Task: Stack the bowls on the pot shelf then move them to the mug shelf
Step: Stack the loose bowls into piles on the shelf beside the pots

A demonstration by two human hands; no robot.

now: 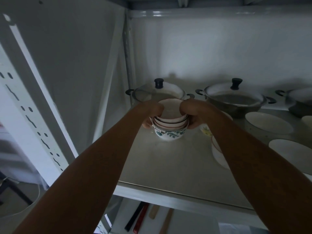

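A stack of several small bowls [170, 123] stands on the pot shelf [168, 166], the lowest one white with green leaf print, the upper ones pale with pink and dark rims. My left hand [150, 114] grips the stack's left side with its thumb over the top rim. My right hand [192, 115] grips the right side the same way. Another bowl with a yellow pattern [206, 130] peeks out under my right forearm, and a red-rimmed white bowl [217, 154] lies further forward, partly hidden by that arm.
Behind the stack stand lidded pots [157, 93] [234, 100], with a third [298, 102] at the right edge. White plates [268, 122] [290, 152] lie on the right. A perforated upright [32, 119] frames the left. The shelf below holds utensils [138, 217].
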